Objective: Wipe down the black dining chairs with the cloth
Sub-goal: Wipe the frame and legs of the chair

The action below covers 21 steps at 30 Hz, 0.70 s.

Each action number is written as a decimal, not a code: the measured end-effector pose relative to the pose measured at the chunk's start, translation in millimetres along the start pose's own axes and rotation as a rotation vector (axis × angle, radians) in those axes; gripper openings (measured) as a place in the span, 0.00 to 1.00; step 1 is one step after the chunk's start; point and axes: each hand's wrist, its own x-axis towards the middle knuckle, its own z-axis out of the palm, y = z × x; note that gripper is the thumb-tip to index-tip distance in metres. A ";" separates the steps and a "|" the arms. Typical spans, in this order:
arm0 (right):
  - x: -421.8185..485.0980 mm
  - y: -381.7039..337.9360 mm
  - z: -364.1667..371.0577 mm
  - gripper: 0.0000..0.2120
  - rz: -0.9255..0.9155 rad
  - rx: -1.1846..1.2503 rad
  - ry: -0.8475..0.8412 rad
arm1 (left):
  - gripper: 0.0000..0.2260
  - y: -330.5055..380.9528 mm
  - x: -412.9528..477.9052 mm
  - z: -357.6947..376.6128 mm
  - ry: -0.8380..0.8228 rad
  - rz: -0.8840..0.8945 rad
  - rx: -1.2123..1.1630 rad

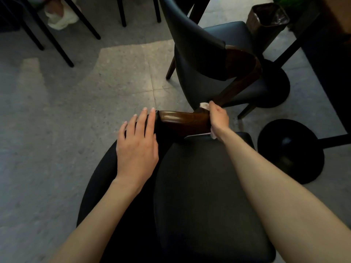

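My left hand (137,147) lies flat on the curved black upholstered backrest (106,168) of the near black dining chair (205,196). Its fingers are straight and slightly spread, and the fingertips reach the point where the padding meets the chair's glossy brown wooden rail (182,121). My right hand (219,118) is curled round a small pale pink cloth (204,105) and holds it against the far end of that rail. Bits of the cloth show above the knuckles and below the wrist. Both forearms stretch out over the chair's black padded seat, which fills the lower middle of my view.

Just beyond stands a second black dining chair (191,54) with the same brown wooden trim, close to my right hand. I cannot tell whether the two chairs touch. Two round black table bases (290,150) sit on the grey speckled tile floor (57,111) to the right. A dark brown square bin (268,18) with a liner stands at the top right. At the top left, a white shoe (60,18) shows among thin black chair legs (57,44).
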 end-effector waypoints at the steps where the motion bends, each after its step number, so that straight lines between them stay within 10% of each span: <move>1: -0.1 4.8 1.2 0.21 0.080 0.105 0.019 | 0.26 -0.2 0.0 0.2 0.001 0.001 0.003; 14: -90.0 6.4 69.1 0.16 -0.679 -0.094 0.186 | 0.26 -2.6 0.5 -1.9 -0.011 0.027 -0.027; 21: -106.4 4.4 110.9 0.27 -0.339 0.084 0.225 | 0.26 -15.2 -5.0 -3.9 -0.016 0.131 -0.110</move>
